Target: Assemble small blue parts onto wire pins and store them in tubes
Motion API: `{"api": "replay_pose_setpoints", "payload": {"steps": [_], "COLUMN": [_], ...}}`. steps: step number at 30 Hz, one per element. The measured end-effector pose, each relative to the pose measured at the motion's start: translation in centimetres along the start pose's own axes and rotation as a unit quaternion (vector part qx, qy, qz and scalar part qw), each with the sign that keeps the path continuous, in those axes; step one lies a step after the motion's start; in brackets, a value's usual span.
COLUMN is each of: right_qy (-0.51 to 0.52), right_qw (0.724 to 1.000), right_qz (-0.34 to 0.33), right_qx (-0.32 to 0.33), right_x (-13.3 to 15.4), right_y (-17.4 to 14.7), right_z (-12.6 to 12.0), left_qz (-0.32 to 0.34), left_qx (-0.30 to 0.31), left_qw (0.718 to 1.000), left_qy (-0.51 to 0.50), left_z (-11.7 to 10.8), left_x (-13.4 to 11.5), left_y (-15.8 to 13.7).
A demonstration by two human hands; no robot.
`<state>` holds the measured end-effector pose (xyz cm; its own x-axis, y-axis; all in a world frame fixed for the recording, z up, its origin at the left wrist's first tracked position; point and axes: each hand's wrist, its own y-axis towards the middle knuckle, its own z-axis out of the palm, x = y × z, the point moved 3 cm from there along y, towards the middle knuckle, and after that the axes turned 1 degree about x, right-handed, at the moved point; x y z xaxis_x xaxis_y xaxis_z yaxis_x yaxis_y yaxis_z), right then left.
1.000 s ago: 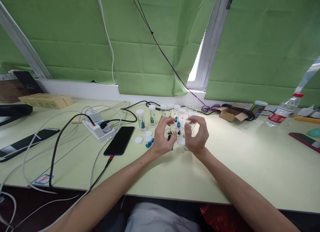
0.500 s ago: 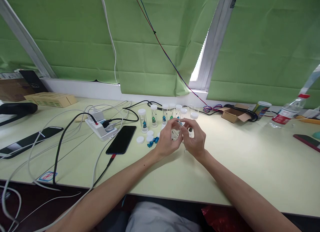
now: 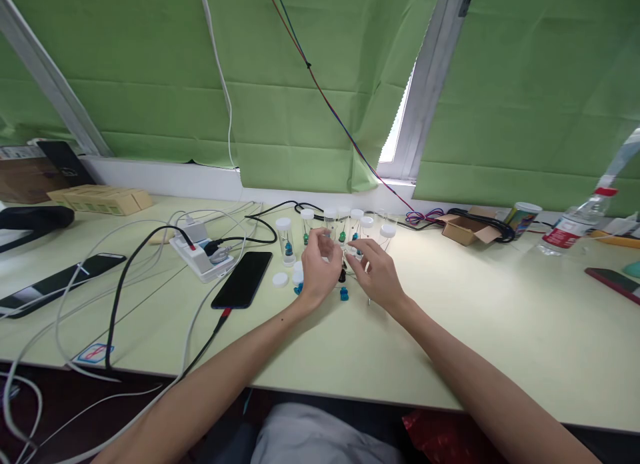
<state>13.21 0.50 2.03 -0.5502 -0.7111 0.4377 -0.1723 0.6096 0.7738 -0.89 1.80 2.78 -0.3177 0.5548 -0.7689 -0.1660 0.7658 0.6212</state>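
My left hand (image 3: 320, 269) is curled over the table, its thumb and fingers bent inward; what lies inside them, if anything, I cannot make out. Facing it, my right hand (image 3: 379, 271) has its fingers bent but apart, near something small and clear between the hands. Below that gap a blue figure-like piece (image 3: 344, 294) lies on the table, with a small black piece (image 3: 343, 276) just behind it. Another blue piece (image 3: 299, 289) is partly hidden by my left hand. White caps (image 3: 280, 279) lie to its left. Clear white-capped tubes (image 3: 287, 243) holding blue or green pieces stand behind.
A black phone (image 3: 243, 280) with a cable lies left of the caps, beside a white power strip (image 3: 203, 254) and loose cords. On the right are an open cardboard box (image 3: 463, 229), a patterned can (image 3: 523, 221) and a water bottle (image 3: 575, 227).
My hands have drawn apart from around a clear object, the left one moving left. The blue piece and black piece between them have come into view.
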Motion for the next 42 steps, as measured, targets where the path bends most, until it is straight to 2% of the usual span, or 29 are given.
{"api": "replay_pose_setpoints", "payload": {"steps": [6, 16, 18, 20, 22, 25, 28, 33, 42], "right_qy": [0.009, 0.006, 0.006, 0.002, -0.008, -0.007, 0.019, 0.053, 0.065], "right_qw": [0.997, 0.999, 1.000, 1.000, 0.995, 0.973, 0.951, 0.943, 0.961], "right_qz": [0.002, -0.018, -0.019, -0.012, 0.000, 0.015, 0.013, -0.007, -0.013], "right_qx": [0.072, 0.043, 0.023, -0.025, -0.103, -0.231, -0.307, -0.327, -0.267], "right_x": [-1.1, -1.1, -0.9, -0.8, -0.5, -0.1, 0.1, 0.3, 0.5], "right_y": [-0.4, -0.3, -0.2, 0.0, 0.1, 0.1, 0.1, 0.2, 0.0], "right_z": [1.1, 0.9, 0.6, 0.0, -0.8, -2.1, -2.7, -2.8, -2.1], "left_qz": [-0.042, -0.041, -0.040, -0.036, -0.022, 0.025, 0.066, 0.102, 0.124], "left_qx": [0.014, 0.041, 0.044, 0.048, 0.049, 0.047, 0.059, 0.100, 0.121], "left_qw": [0.999, 0.998, 0.998, 0.998, 0.997, 0.996, 0.991, 0.980, 0.974], "left_qy": [-0.007, 0.017, 0.026, 0.035, 0.046, 0.069, 0.096, 0.140, 0.147], "left_z": [0.0, 0.2, 0.1, 0.0, -0.1, -0.1, 0.1, 0.7, 1.0], "left_x": [0.6, 1.2, 1.2, 1.1, 0.8, 0.5, 0.6, 1.1, 0.9], "left_y": [0.2, 0.3, 0.4, 0.4, 0.5, 0.5, 0.4, -0.1, -0.3]}}
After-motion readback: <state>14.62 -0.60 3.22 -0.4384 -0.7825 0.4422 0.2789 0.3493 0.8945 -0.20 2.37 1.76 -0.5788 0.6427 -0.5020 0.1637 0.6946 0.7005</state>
